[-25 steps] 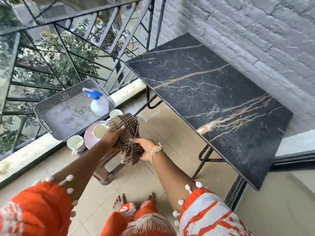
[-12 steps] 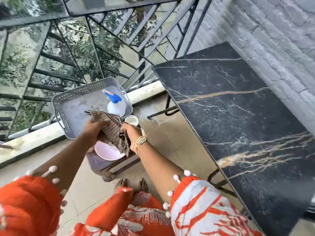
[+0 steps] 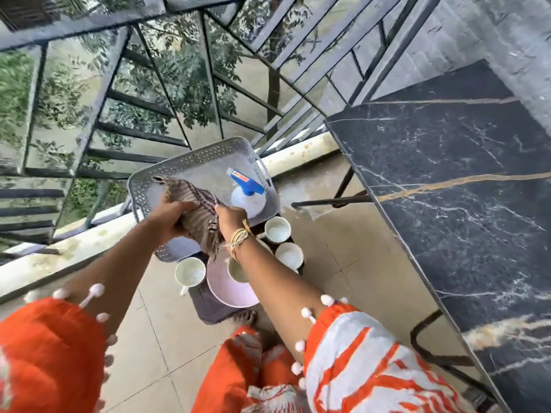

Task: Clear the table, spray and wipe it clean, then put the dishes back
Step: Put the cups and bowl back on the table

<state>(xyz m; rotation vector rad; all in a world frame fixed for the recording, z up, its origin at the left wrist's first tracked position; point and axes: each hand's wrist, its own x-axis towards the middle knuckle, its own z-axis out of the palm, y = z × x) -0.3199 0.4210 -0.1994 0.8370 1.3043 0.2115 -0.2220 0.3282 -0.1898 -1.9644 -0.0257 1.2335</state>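
Note:
Both my hands hold a brown checked cloth (image 3: pixel 195 208) over the grey perforated tray (image 3: pixel 143 192). My left hand (image 3: pixel 170 217) grips its near side and my right hand (image 3: pixel 228 217) grips its right end. A white spray bottle with a blue trigger (image 3: pixel 247 195) stands in the tray's right corner. Below the tray, on a low dark stool (image 3: pixel 213 310), sit several white cups (image 3: pixel 190 271) and a pink plate (image 3: pixel 226 290). The black marble table (image 3: pixel 465 210) stretches along the right, bare.
A metal railing (image 3: pixel 190 93) with a pale ledge (image 3: pixel 59 257) runs behind the tray. A grey brick wall (image 3: pixel 507 34) backs the table. Tiled floor (image 3: pixel 167 347) lies between the stool and my bare feet (image 3: pixel 246 317).
My hands have carried the cloth from beside the stool up over the tray. The view has swung left and down, so the cups and plate show below my wrists.

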